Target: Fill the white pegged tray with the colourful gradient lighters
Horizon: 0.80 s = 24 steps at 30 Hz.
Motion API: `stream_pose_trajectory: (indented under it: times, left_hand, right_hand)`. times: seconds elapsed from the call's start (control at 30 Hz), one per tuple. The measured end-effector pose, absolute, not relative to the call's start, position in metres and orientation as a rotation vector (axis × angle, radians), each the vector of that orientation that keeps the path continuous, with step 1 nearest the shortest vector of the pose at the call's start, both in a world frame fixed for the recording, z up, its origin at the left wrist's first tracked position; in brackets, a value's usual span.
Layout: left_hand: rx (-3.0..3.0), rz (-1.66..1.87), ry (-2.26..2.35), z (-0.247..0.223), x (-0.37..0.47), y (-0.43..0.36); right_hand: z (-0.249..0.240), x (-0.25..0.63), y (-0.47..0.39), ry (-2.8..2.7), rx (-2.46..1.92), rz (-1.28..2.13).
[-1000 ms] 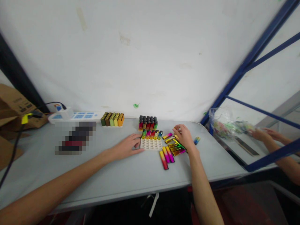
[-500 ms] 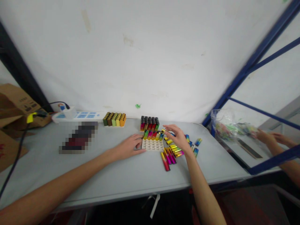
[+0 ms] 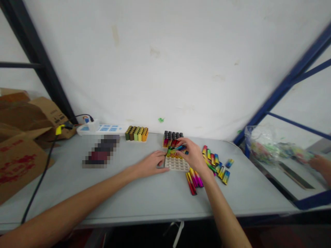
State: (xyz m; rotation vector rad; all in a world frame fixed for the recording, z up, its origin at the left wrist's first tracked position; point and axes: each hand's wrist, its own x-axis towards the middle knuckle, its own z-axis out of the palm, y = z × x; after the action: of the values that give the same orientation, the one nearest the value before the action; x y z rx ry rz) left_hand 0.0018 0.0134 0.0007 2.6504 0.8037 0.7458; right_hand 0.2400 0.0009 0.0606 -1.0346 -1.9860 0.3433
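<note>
A white tray (image 3: 177,164) with rows of round holes lies on the table. My left hand (image 3: 152,163) grips its left side, thumb at the near corner and fingers at the far one. Over the tray's back row my right hand (image 3: 193,155) pinches a shiny blue lighter (image 3: 180,147), which is tilted nearly level. Lighters stand in that back row, partly covered by the right hand. Several loose metallic lighters (image 3: 194,179) in red, magenta and yellow lie right of the tray, and more blue and gold ones (image 3: 226,177) are farther right.
Behind the tray stands a block of black-topped lighters (image 3: 172,137). Left of it is a tray of green-to-orange lighters (image 3: 137,133). A power strip (image 3: 110,129) runs along the wall. Cardboard boxes (image 3: 23,158) sit at left. Beyond the blue frame (image 3: 274,96) are plastic bags (image 3: 261,144) and another person's hand.
The view has swung, so the scene sits farther right. My right hand has come in over the tray's back row with the blue lighter. My left hand stays at the tray's left side.
</note>
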Motion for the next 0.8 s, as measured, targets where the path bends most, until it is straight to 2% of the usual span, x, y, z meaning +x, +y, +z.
stream_pose_trajectory:
  times: [0.23, 0.47, 0.8]
  left_hand:
    - [2.618, 0.821, 0.768, 0.0, 0.001, 0.012]
    - [2.66, 0.75, 0.806, 0.003, 0.001, 0.011]
    - [2.642, 0.742, 0.809, 0.002, 0.001, 0.011]
  right_hand:
    - [0.067, 0.231, -0.007, -2.069, -1.016, 0.389]
    - [0.059, 0.232, -0.01, -2.125, -1.005, 0.472]
    - [0.041, 0.23, 0.002, -2.157, -0.937, 0.252]
